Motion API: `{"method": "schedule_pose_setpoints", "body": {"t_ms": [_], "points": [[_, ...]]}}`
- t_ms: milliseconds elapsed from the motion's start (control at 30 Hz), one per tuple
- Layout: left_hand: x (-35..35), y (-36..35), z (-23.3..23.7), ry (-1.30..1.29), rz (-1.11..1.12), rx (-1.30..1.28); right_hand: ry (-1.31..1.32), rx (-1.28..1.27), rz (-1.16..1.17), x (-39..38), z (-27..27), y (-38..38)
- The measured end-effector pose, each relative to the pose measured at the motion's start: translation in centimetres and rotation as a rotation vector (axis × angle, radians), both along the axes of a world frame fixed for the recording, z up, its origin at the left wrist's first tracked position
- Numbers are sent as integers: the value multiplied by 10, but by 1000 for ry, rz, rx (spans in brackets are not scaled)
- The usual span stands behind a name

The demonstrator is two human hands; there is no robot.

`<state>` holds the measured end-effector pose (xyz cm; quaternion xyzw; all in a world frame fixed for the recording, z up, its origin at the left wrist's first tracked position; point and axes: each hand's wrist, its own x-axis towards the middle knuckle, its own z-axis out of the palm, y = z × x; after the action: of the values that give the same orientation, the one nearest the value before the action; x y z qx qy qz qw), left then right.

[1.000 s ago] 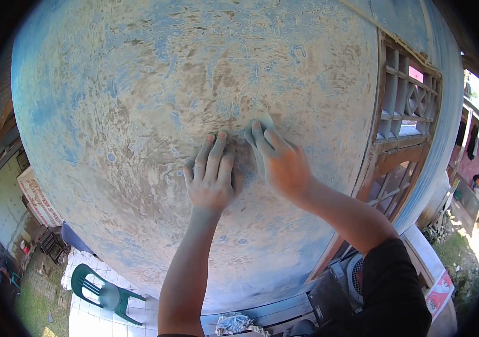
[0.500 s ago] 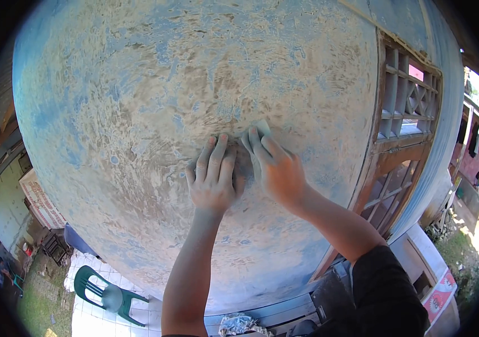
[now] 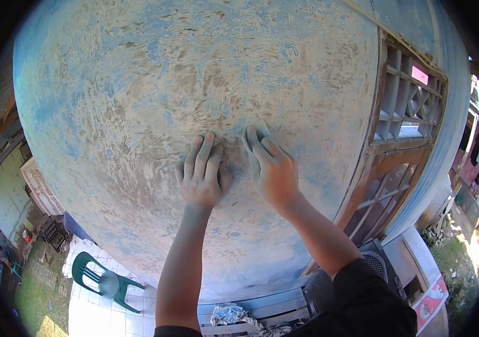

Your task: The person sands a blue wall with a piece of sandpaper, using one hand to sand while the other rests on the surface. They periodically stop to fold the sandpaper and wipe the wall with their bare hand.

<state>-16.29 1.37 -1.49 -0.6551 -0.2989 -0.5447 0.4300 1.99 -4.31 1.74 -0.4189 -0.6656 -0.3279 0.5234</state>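
A curved-looking wall (image 3: 138, 112) with patchy blue paint and rubbed beige areas fills the middle of the view. My left hand (image 3: 201, 174) lies on it, fingers stretched upward and dusty, with nothing visible under them. Close by on the right, my right hand (image 3: 273, 168) presses a thin pale sheet, apparently a piece of sandpaper (image 3: 262, 128), against the wall. Only the sheet's upper corner shows beyond the fingertips; the fingers hide the rest. Grey dust coats both hands.
A wooden-framed window (image 3: 410, 95) borders the wall on the right. Below stand a green plastic chair (image 3: 115, 287) on white tiles and a slatted bench (image 3: 262, 312) with a crumpled cloth (image 3: 229, 314). A printed carton (image 3: 42, 188) stands at left.
The view has shifted slightly. My left hand has slid a little left on the wall, widening the gap between the hands. The right hand still presses the sandpaper.
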Motion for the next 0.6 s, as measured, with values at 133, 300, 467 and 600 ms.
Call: {"method": "schedule_pose_setpoints", "body": {"t_ms": [133, 300, 467, 600], "points": [[3, -15, -14, 2, 28, -222, 41, 154, 40, 23, 8, 3], [20, -40, -16, -95, 63, -524, 118, 180, -8, 25, 46, 10], [28, -52, -15, -174, 59, -695, 121, 49, 59, -3, 1, 5], [23, -51, -14, -139, 40, -701, 138, 36, 81, 4, -13, -9]]}}
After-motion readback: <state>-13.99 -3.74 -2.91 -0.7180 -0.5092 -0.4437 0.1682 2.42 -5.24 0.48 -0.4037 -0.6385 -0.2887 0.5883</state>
